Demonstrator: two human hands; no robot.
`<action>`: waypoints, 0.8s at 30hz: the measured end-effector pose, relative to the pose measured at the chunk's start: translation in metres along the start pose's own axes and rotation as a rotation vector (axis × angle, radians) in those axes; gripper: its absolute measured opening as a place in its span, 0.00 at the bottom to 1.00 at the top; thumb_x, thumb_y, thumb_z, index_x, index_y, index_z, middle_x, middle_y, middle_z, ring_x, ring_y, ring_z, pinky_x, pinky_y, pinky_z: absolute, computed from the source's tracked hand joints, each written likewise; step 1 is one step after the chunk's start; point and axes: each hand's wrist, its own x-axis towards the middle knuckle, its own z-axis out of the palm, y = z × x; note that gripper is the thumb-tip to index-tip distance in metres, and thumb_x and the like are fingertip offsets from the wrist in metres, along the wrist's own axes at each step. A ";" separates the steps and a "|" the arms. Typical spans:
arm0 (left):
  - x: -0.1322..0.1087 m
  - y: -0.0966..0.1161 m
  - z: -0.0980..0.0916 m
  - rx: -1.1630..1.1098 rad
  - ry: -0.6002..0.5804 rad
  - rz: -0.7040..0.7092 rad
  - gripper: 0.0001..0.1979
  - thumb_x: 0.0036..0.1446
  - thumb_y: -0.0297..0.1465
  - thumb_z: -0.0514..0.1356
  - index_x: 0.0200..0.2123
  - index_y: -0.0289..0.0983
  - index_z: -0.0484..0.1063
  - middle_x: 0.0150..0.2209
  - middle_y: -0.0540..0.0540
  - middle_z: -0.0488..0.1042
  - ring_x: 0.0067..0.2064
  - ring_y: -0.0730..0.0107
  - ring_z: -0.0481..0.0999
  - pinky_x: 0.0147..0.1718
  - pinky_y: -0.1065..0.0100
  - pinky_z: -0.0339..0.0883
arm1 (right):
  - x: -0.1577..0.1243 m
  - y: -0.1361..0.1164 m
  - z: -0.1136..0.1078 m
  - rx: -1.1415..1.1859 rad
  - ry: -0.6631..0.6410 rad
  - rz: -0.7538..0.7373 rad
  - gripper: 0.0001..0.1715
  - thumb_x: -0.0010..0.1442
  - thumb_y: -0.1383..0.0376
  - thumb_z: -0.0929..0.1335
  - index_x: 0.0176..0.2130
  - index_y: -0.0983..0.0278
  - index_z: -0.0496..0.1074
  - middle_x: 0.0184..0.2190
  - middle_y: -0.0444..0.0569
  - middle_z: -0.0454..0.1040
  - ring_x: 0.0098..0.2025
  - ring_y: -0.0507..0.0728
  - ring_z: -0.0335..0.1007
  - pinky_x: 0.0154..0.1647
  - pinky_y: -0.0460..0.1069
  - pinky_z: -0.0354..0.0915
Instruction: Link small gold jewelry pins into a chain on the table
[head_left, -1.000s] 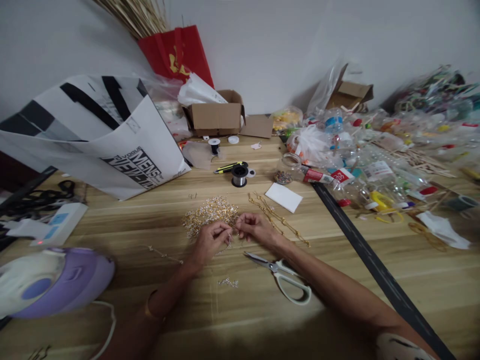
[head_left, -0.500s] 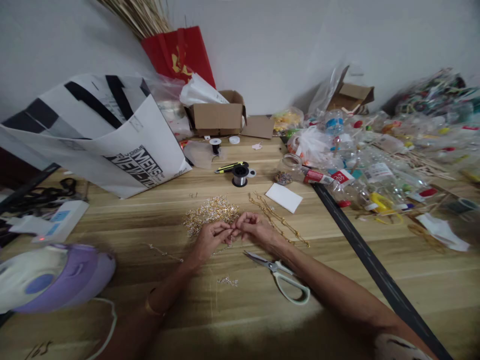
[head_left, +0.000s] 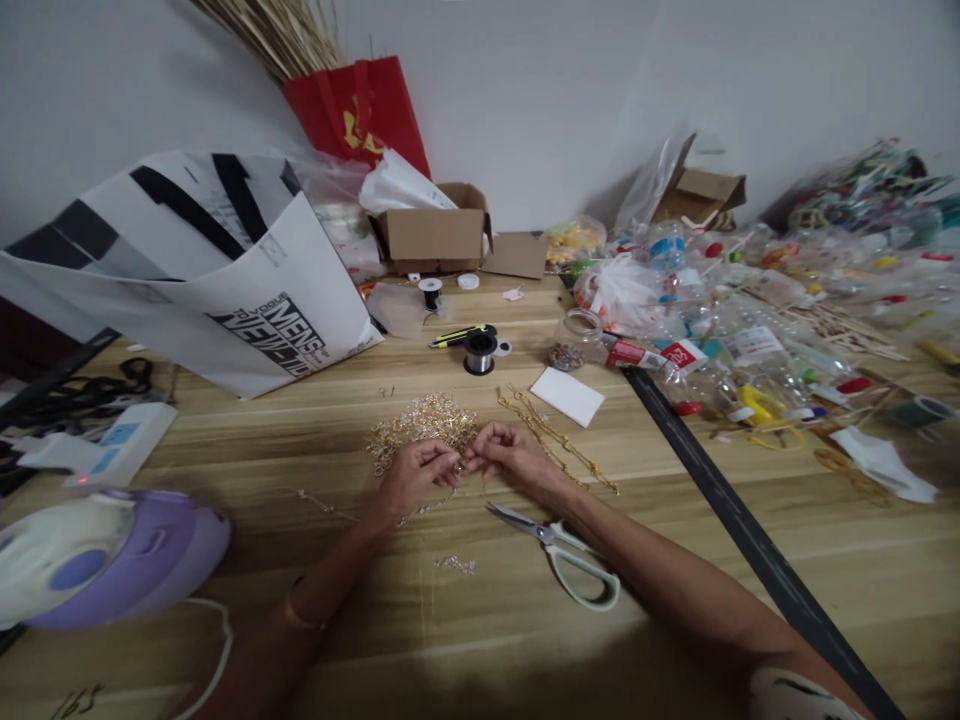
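Note:
My left hand (head_left: pixel 414 478) is closed in a pinch, with a small shiny piece at its fingertips. From below it a thin silvery beaded strand (head_left: pixel 429 507) trails over the table, and part of it reappears left of my wrist. Almost touching those fingertips, my right hand (head_left: pixel 506 456) pinches too; what is in it is too small to make out. Just beyond both hands lies a heap of gold and silver beads or chain links (head_left: pixel 424 420). Gold beaded chains (head_left: pixel 555 452) stretch beside my right hand. White-handled scissors (head_left: pixel 562 555) lie partly open near my right forearm.
Behind the heap stand a wire spool (head_left: pixel 478 354) and a yellow-black cutter (head_left: pixel 454 337). A white card (head_left: pixel 568 396) and a jar of beads (head_left: pixel 577 340) are to the right, before piled plastic bottles (head_left: pixel 750 345). A small silvery cluster (head_left: pixel 455 564) lies in front.
The fingertips have moved slightly apart, and a shiny piece now shows between them. The strand under my left hand has shifted to the left. The rest of the table looks the same.

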 end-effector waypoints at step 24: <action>0.001 0.005 0.002 -0.148 0.201 0.041 0.09 0.46 0.34 0.64 0.26 0.33 0.74 0.21 0.49 0.75 0.23 0.75 0.70 0.26 0.73 0.65 | -0.001 -0.004 0.001 -0.266 0.018 0.024 0.11 0.48 0.62 0.70 0.25 0.68 0.67 0.21 0.45 0.73 0.22 0.48 0.69 0.22 0.42 0.64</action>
